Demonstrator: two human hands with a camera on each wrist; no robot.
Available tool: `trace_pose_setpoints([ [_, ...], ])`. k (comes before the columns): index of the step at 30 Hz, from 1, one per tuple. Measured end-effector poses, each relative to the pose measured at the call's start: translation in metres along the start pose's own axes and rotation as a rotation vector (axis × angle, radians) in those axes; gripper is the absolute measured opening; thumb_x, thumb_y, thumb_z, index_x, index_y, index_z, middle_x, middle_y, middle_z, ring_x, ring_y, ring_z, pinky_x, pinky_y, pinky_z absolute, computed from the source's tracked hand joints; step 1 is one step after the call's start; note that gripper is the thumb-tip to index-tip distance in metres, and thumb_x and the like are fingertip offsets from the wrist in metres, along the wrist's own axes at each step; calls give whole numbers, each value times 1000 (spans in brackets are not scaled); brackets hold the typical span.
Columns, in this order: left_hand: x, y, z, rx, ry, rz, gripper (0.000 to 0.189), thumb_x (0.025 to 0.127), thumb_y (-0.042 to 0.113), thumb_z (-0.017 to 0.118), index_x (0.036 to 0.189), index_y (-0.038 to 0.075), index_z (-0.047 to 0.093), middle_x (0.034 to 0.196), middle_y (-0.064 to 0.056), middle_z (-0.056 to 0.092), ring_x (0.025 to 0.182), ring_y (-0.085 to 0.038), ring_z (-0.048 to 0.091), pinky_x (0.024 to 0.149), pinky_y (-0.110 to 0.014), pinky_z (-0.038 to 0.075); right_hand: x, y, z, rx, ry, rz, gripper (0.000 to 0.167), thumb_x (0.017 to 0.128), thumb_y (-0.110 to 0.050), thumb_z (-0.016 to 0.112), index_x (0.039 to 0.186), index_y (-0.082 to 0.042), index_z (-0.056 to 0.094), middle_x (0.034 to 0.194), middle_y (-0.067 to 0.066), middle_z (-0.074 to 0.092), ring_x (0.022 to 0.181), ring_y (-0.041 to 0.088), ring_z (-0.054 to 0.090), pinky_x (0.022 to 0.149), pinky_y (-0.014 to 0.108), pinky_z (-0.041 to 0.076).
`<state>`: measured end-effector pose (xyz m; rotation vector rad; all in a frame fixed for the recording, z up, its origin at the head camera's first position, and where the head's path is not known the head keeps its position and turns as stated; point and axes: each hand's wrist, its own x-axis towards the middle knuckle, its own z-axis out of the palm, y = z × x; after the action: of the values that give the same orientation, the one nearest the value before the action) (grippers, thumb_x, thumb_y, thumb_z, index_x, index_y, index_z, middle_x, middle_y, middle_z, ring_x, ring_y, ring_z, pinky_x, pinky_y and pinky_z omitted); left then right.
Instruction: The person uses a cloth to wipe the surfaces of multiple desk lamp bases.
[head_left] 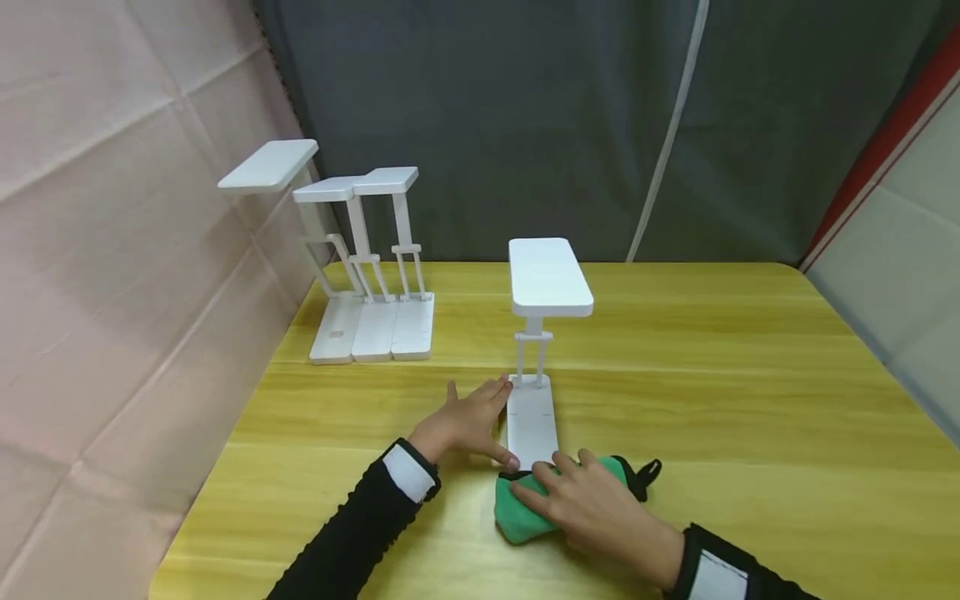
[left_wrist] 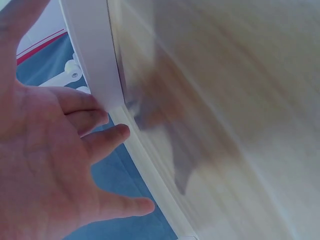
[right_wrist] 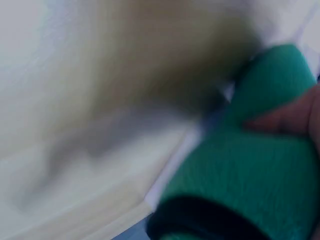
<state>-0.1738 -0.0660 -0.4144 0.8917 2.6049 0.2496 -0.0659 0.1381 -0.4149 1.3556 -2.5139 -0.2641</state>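
A white folding stand (head_left: 551, 275) with a flat rectangular top stands upright on the table, its narrow base (head_left: 532, 421) pointing towards me. My left hand (head_left: 468, 423) rests at the left side of that base, fingers extended and thumb near its front corner. In the left wrist view the fingertips (left_wrist: 107, 117) touch the base's white edge. My right hand (head_left: 588, 504) holds a folded green cloth (head_left: 517, 521) with black edging and a black loop at the base's front end. The right wrist view shows the thumb (right_wrist: 285, 117) pressing into the cloth (right_wrist: 240, 175).
Three similar white stands (head_left: 375, 329) stand side by side at the back left, near a pale fabric wall (head_left: 135, 275). A dark grey curtain (head_left: 480, 125) hangs behind the wooden table (head_left: 712, 400). Another pale wall with a red strip (head_left: 892, 125) rises at the right.
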Motion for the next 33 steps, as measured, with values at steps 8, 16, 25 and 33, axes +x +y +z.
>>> trace_pose_setpoints([
  [8,0,3,0,-6,1,-14,121,66,61,76,152,3,15,158,-7,11,144,-23,13,103,-71,3,-16,-3,13,-95,19,67,41,82,-25,66,123,-26,65,98,5,58,80,23,58,54,37,48],
  [16,1,2,-1,-17,7,-6,120,67,60,77,152,1,15,158,-9,10,144,-23,14,101,-73,3,-43,16,9,-39,-55,141,53,73,-19,79,124,-25,65,95,5,57,75,22,55,51,37,47],
  [25,-1,1,-1,-31,6,-15,121,66,60,77,152,1,14,159,-9,9,144,-23,14,102,-72,1,-33,61,-23,206,-70,361,68,65,0,70,127,-27,63,90,2,56,66,14,51,43,24,33],
  [33,-2,1,0,-43,30,-4,120,66,59,77,152,3,16,159,-8,11,144,-23,15,100,-74,1,29,82,10,86,72,328,53,69,-10,74,121,-21,68,93,9,62,68,23,59,42,31,44],
])
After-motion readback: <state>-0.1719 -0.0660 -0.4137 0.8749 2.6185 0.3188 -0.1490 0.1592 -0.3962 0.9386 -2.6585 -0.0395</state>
